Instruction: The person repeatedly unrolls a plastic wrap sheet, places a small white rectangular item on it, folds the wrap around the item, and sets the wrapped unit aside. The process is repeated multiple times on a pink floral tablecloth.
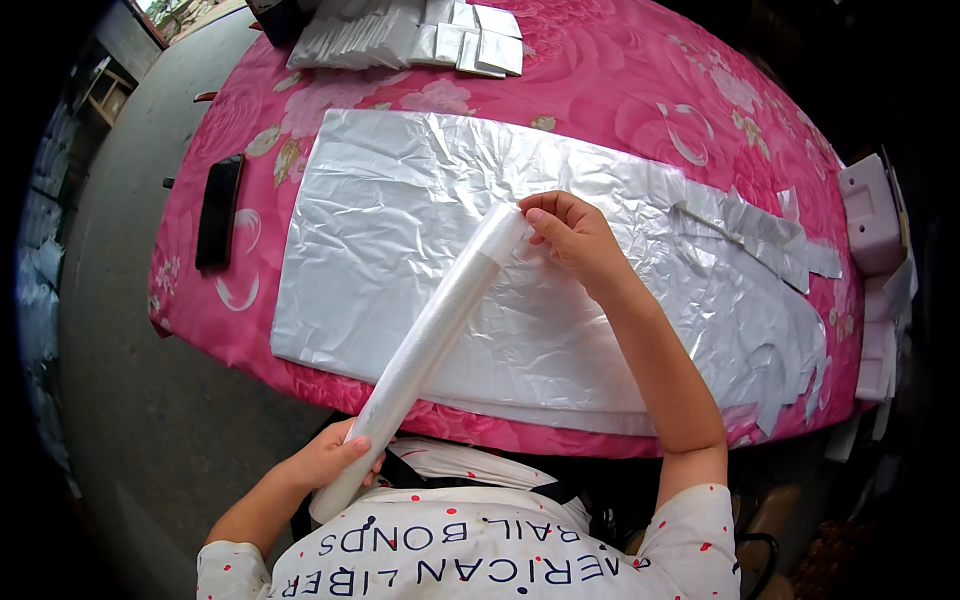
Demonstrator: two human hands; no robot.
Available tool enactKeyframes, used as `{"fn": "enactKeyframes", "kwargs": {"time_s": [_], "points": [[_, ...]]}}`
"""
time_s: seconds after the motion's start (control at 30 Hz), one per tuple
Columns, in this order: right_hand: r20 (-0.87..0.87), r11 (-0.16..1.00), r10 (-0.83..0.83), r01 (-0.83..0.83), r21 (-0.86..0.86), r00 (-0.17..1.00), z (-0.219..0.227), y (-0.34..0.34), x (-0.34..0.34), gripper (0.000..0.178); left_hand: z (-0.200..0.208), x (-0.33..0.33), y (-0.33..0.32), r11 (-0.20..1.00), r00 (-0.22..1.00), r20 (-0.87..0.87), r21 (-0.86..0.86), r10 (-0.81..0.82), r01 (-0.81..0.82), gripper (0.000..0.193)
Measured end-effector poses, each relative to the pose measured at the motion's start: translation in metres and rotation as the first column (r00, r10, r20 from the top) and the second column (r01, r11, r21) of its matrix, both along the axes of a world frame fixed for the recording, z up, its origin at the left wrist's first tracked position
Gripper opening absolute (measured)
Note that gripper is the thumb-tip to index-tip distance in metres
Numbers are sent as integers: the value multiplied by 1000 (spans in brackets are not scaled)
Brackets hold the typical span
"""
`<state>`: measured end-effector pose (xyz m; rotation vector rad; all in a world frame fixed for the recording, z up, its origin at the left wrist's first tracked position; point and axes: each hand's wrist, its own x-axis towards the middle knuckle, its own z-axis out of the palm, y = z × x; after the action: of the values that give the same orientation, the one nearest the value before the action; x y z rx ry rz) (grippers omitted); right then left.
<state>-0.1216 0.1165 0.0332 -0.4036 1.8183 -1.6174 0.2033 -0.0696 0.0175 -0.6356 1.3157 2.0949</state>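
Observation:
A long roll of clear plastic (430,335) slants from my lap up over the table. My left hand (330,458) grips its lower end near my chest. The fingers of my right hand (570,235) pinch the roll's upper end, above a stack of large translucent plastic sheets (420,220) spread flat on the table.
The table wears a pink flowered cloth (620,90). A black phone (218,210) lies at its left edge. Folded plastic packs (400,35) are piled at the far side. Strips of cut plastic (760,235) trail right. A pale pink box (870,215) stands at the right edge.

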Motion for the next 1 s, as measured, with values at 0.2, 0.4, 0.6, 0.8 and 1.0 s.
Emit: {"fn": "enactKeyframes", "kwargs": {"time_s": [0.2, 0.4, 0.6, 0.8, 1.0], "points": [[-33, 963, 241, -235, 130, 970, 3, -15, -4, 22, -2, 3, -1, 998, 1000, 4, -55, -12, 12, 48], [-199, 995, 36, -16, 100, 979, -9, 4, -25, 18, 11, -3, -5, 994, 997, 45, -88, -64, 68, 39], [-418, 933, -253, 334, 134, 873, -19, 89, -104, 15, 6, 19, -27, 978, 973, 104, -4, -208, 209, 44], [-503, 922, -296, 380, 72, 812, -19, 126, -132, 17, 18, 3, -82, 864, 863, 57, 21, -503, 502, 46], [-430, 983, -130, 172, 59, 894, -15, 68, -98, 15, 75, -110, -47, 416, 597, -101, -808, -796, 418, 46]]}}
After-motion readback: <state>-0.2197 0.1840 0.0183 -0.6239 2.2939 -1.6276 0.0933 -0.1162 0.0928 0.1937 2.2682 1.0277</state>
